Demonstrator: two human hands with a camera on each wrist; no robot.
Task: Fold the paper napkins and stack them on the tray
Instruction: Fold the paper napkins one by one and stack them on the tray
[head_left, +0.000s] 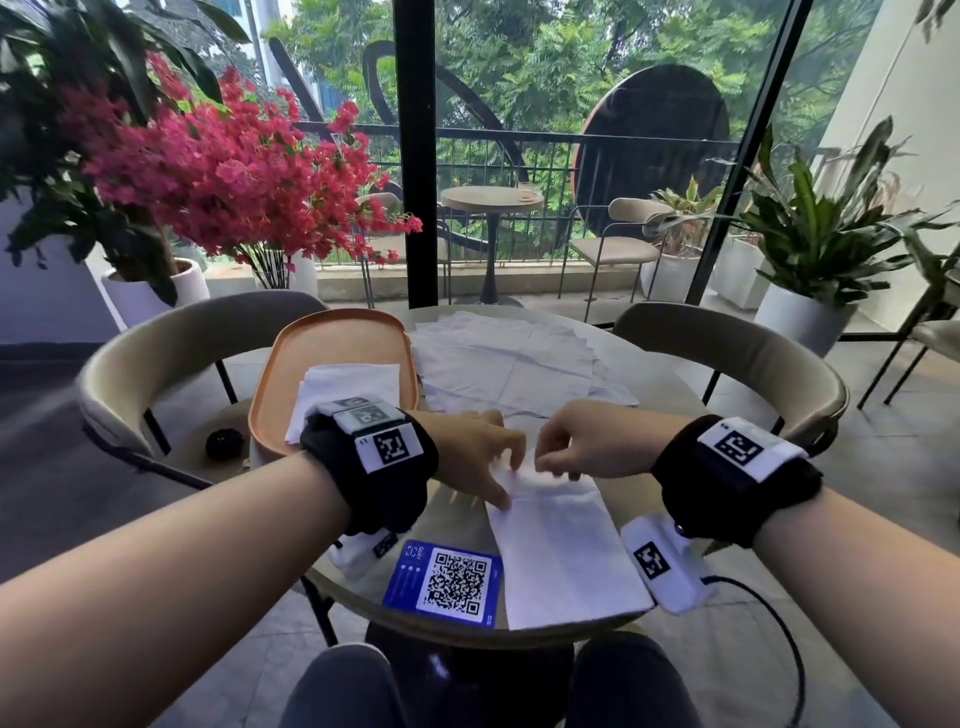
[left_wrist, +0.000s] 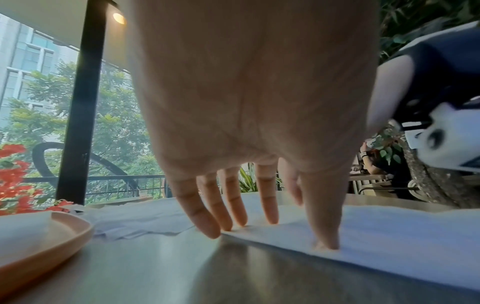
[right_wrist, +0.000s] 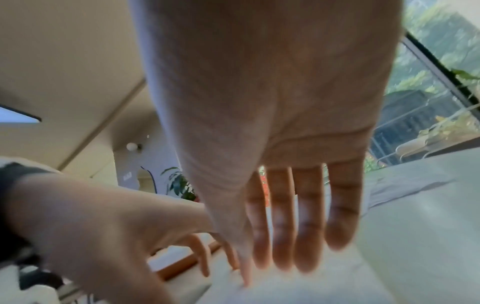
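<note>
A white napkin (head_left: 561, 551), folded into a long strip, lies on the round table in front of me. My left hand (head_left: 483, 457) presses straight fingers on its far left corner; in the left wrist view the fingertips (left_wrist: 270, 218) and thumb rest on the napkin's (left_wrist: 389, 236) edge. My right hand (head_left: 558, 457) touches the far edge just to the right, its fingers (right_wrist: 280, 267) extended over the paper and blurred. An orange tray (head_left: 332, 343) at the left holds a folded napkin (head_left: 348, 389). A pile of unfolded napkins (head_left: 509, 358) lies beyond my hands.
A blue QR card (head_left: 447, 584) lies at the table's near edge, left of the strip. Padded chairs stand at far left (head_left: 156, 358) and far right (head_left: 753, 358). A small black object (head_left: 224, 442) sits on the left chair's seat. Potted plants line the window.
</note>
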